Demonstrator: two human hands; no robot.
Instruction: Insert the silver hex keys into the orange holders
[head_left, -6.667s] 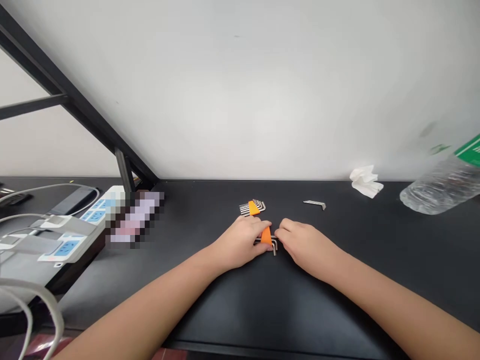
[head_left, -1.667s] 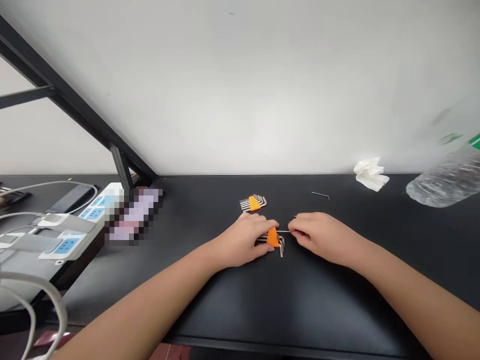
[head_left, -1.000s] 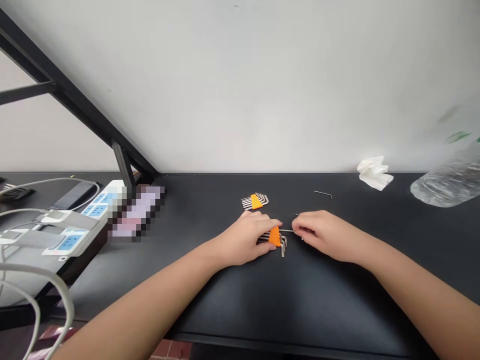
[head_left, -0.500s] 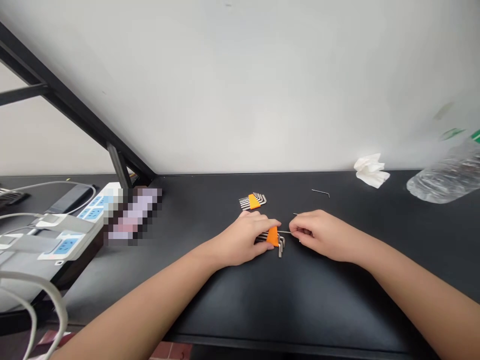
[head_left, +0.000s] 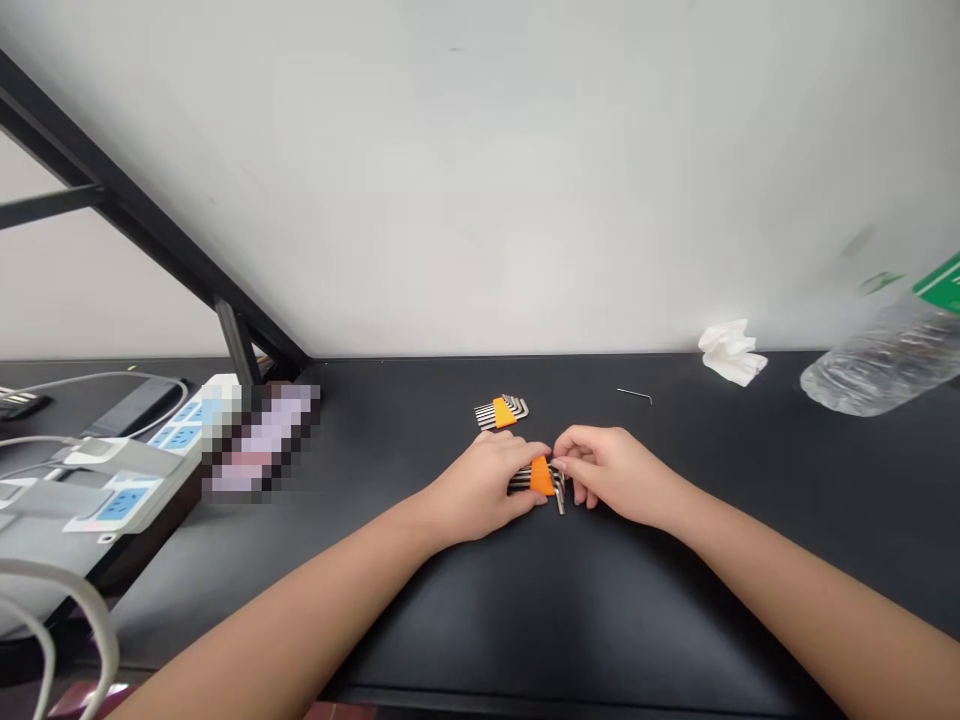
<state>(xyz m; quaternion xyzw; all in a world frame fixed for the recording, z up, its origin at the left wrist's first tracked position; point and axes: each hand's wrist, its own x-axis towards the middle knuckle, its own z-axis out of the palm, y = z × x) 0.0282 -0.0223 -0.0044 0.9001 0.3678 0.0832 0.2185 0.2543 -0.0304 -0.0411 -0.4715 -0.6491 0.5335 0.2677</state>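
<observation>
My left hand (head_left: 487,485) grips an orange hex key holder (head_left: 541,476) between thumb and fingers, low over the black table. Several silver hex keys run through this holder, their short bent ends sticking out on the right. My right hand (head_left: 604,470) is closed at the holder's right edge, pinching a hex key that its fingertips mostly cover. Just beyond my left hand lies a second orange holder (head_left: 506,412) filled with several hex keys. Farther right, a single thin hex key (head_left: 635,395) lies loose on the table.
A crumpled white tissue (head_left: 733,352) and a clear plastic bottle (head_left: 877,365) lie along the wall at the right. On the left are a white power strip (head_left: 124,503) with plugs and cables, a dark phone-like slab (head_left: 139,405) and a black metal frame (head_left: 238,340).
My right hand has moved left to the holder, and the hex key in it has slid farther in, its exposed shaft no longer showing. My left hand keeps its grip. The view has shifted slightly.
</observation>
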